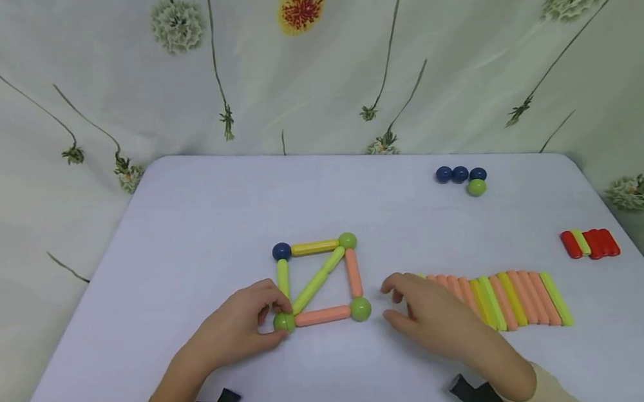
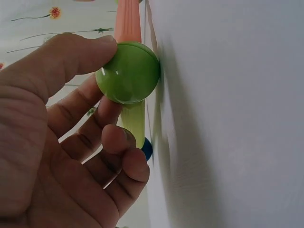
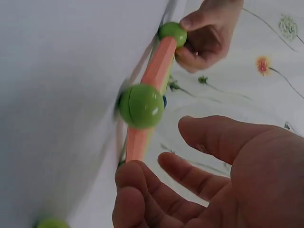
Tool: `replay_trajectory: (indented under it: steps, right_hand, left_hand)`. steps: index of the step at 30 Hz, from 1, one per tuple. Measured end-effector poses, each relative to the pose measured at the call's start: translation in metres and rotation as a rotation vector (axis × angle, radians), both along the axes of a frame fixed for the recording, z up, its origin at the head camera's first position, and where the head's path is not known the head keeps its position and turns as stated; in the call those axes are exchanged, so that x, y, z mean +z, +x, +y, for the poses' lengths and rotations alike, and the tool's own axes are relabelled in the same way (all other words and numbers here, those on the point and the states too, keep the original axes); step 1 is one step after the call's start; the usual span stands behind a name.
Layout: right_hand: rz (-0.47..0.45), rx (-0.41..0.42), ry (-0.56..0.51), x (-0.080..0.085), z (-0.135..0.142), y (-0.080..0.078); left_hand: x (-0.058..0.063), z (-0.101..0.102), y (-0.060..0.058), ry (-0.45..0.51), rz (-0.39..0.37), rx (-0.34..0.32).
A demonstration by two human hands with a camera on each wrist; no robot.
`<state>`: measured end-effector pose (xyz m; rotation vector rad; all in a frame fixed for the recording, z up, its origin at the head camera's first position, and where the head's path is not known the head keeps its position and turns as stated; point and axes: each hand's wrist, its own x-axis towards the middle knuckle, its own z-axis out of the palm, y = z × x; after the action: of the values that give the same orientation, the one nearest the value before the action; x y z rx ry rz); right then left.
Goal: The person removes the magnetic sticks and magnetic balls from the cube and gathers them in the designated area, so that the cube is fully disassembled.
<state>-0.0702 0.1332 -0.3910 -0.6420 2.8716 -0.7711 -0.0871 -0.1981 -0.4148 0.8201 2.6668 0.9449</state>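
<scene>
A square frame of sticks and balls lies on the table. My left hand pinches the green ball at its near left corner, thumb and fingertips against the ball in the left wrist view. Pink sticks form the near and right sides, a yellow stick the far side. On the left side is a yellow-green stick, and a yellow-green diagonal crosses the middle. A blue ball marks the far left corner. My right hand, fingers loosely bent and holding nothing, hovers right of the near right green ball.
Beside and partly behind the right hand lies a row of pink, yellow and green sticks. Farther right are short red pieces with a short yellow-green one. Three blue balls and a loose green ball sit near the far edge.
</scene>
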Motion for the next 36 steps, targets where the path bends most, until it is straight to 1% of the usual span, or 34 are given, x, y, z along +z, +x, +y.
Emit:
replay_trajectory:
  steps: [2, 3, 6, 9, 13, 15, 18, 23, 31, 36]
  right_hand:
    - [-0.047, 0.079, -0.004, -0.005, -0.014, -0.001]
    - [-0.05, 0.111, 0.001, -0.008, -0.02, -0.002]
    - [-0.021, 0.143, 0.029, -0.017, -0.033, -0.003]
    - [-0.006, 0.109, 0.052, -0.022, -0.04, -0.002]
    - [0.025, 0.054, 0.033, -0.025, -0.046, 0.001]
    - [0.049, 0.042, 0.02, -0.024, -0.048, 0.002]
    - [0.067, 0.038, 0.008, -0.024, -0.05, 0.003]
    - [0.069, 0.036, 0.011, -0.024, -0.052, 0.003]
    - [0.068, 0.051, 0.014, -0.028, -0.052, 0.002]
    - [0.069, 0.074, -0.011, -0.03, -0.048, 0.0]
  left_hand:
    - [0.0, 0.001, 0.0, -0.015, 0.007, 0.002]
    - [0.0, 0.002, 0.0, -0.026, 0.013, 0.005]
    - [0.0, 0.007, 0.001, -0.046, 0.035, 0.005]
    - [0.001, 0.013, 0.001, -0.077, 0.075, 0.007]
    - [0.004, 0.019, 0.002, -0.124, 0.112, 0.013]
    - [0.006, 0.02, 0.003, -0.142, 0.116, 0.014]
    - [0.007, 0.021, 0.005, -0.161, 0.116, 0.016]
    - [0.007, 0.021, 0.006, -0.168, 0.117, 0.023]
    - [0.006, 0.02, 0.008, -0.122, 0.086, 0.019]
    - [0.006, 0.02, 0.008, -0.11, 0.064, 0.017]
